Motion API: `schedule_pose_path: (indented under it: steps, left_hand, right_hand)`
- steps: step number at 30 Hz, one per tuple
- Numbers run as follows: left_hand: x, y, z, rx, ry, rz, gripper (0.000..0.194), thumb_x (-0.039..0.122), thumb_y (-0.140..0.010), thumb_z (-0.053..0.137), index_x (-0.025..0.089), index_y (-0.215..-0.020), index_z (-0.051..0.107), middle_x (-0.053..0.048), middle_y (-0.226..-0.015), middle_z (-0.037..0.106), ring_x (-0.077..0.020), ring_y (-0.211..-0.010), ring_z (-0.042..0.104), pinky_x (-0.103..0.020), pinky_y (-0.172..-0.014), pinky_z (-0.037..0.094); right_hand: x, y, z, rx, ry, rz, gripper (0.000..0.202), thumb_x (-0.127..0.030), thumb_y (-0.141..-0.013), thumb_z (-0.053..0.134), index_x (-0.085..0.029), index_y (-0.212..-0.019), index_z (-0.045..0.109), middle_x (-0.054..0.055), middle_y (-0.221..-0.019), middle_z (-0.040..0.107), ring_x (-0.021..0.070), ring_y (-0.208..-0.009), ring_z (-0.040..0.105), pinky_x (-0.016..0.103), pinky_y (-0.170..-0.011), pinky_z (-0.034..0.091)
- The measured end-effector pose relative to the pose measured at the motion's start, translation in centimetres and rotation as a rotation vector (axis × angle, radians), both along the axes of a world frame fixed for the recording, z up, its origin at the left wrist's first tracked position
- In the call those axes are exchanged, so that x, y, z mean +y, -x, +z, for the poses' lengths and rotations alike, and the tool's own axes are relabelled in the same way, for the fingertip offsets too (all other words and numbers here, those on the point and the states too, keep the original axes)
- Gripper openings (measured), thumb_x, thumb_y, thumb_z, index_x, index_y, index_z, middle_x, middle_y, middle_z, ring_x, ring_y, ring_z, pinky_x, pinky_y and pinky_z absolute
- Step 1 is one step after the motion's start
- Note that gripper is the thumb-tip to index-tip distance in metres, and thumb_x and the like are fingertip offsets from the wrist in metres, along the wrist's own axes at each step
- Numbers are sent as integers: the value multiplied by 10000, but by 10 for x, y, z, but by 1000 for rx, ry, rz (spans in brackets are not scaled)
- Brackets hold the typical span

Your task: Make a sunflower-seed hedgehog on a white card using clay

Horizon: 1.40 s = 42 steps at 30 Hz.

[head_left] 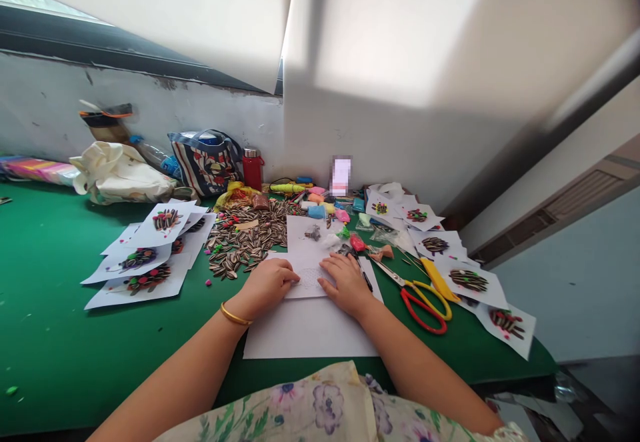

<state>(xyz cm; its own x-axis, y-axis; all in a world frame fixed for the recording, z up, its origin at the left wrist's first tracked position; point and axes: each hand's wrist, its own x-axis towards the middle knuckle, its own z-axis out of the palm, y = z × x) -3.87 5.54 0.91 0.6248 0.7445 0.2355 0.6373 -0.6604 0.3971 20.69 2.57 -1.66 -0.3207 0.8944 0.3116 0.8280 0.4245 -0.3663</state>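
The left hand (273, 285), fingers loosely curled, and the right hand (347, 284), fingers spread, rest apart on the white paper (310, 282), near the tabletop's (125, 369) front edge.

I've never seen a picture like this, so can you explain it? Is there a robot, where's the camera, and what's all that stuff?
There's no robot here! You see a person's two bare hands. There is just one picture, taken by a camera worn on the person's head, looking forward and down.

The left hand and right hand rest on white paper. The right lies flat; I can't tell if the left is pinching anything.

On the green table are a big heap of striped seeds, scissors with one red and one yellow handle, and, at both sides, sheets with seeds on them. Farther back stand a striped bag and a red bottle.
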Motion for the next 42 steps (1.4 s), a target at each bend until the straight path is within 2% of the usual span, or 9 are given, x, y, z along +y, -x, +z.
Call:
schedule_pose_path:
  steps: [5,12,16,20,23,29,33,38,42]
  left_hand:
    - [-1,-1,1,-1,-11,-2,257,151,-841,560,244,-916,788,-53,-927,714,-195,-864,642,-317,-823,470]
    - [-1,-4,-1,-40,-30,71,347,114,-855,487,205,-1106,707,-64,-961,719,-210,-904,633,-340,-848,464]
    - [-1,-6,0,-99,7,123,342,98,-832,482,189,-1098,676,-49,-926,709,-203,-904,623,-325,-843,469]
    - [0,-7,-1,-154,24,161,336,90,-820,463,187,-1064,671,-39,-927,704,-195,-908,617,-322,-848,473]
    - [1,-7,-2,-186,26,187,335,95,-816,456,192,-1050,675,-36,-937,708,-195,-910,616,-325,-849,479]
    - [4,-5,-5,-250,16,186,330,83,-802,454,192,-1018,678,-41,-931,703,-199,-918,621,-335,-842,495]
    - [4,-6,-6,-315,7,196,279,110,-836,467,198,-993,680,-51,-972,687,-198,-935,620,-350,-859,499]
    - [-4,-12,-1,-474,16,158,188,246,-900,546,197,-1048,651,-67,-1027,647,-190,-963,604,-350,-887,494]
    - [-12,-18,0,-575,87,92,187,319,-932,539,200,-1056,610,-53,-993,630,-163,-905,596,-301,-810,506]
  right_hand:
    - [0,0,-2,3,-14,6,349,-359,-911,574,-224,-1230,611,107,-1282,630,282,-1334,439,570,-1145,181]
    - [6,-6,-2,77,-121,-36,316,-337,-915,545,-208,-1188,641,93,-1253,645,258,-1250,507,476,-1123,268]
    - [18,-23,7,57,-189,-218,305,-331,-924,505,-191,-1146,661,92,-1211,658,248,-1160,533,399,-1040,350]
    - [37,-46,19,-92,-128,-541,367,-379,-916,501,-195,-1201,643,112,-1262,623,288,-1158,492,444,-995,330]
    - [51,-58,19,-196,-57,-635,379,-469,-892,514,-194,-1064,710,132,-1298,589,325,-1197,444,486,-981,305]
    - [62,-67,8,-125,-167,-558,218,-344,-856,551,-195,-839,709,148,-1148,653,328,-1091,505,529,-944,326]
    - [50,-56,21,50,-274,-486,184,-265,-889,496,-197,-816,651,136,-1123,664,329,-1144,499,534,-993,324]
    - [18,-9,36,266,-264,-133,188,-242,-943,422,-220,-931,608,95,-1120,667,233,-1062,592,372,-950,438]
    - [-7,29,33,241,-146,74,216,-251,-956,408,-223,-905,616,63,-921,682,224,-874,619,352,-833,473]
